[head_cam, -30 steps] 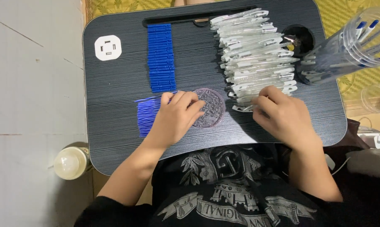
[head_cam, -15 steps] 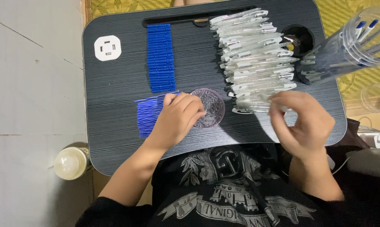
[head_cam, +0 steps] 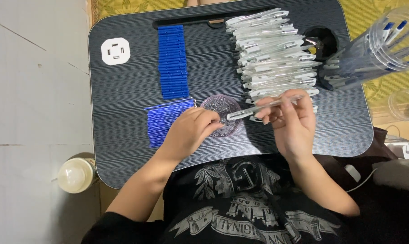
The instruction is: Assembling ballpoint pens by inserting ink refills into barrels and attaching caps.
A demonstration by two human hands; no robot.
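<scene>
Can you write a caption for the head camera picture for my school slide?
Right hand holds a clear pen barrel while the left hand reaches into a small glass dish.

Home setting, piecework done on the floor. Person sat with a dark lap desk (head_cam: 123, 117) over the legs, resting above pale floor tiles (head_cam: 32, 90) and a yellow patterned mat (head_cam: 380, 27). Desk carried a stack of clear pen barrels (head_cam: 272, 49), rows of blue refills (head_cam: 173, 61) and a small glass dish (head_cam: 222, 113). Clear jar of finished pens (head_cam: 376, 49) stood alongside; lidded cup (head_cam: 75, 175) on the tiles.
</scene>
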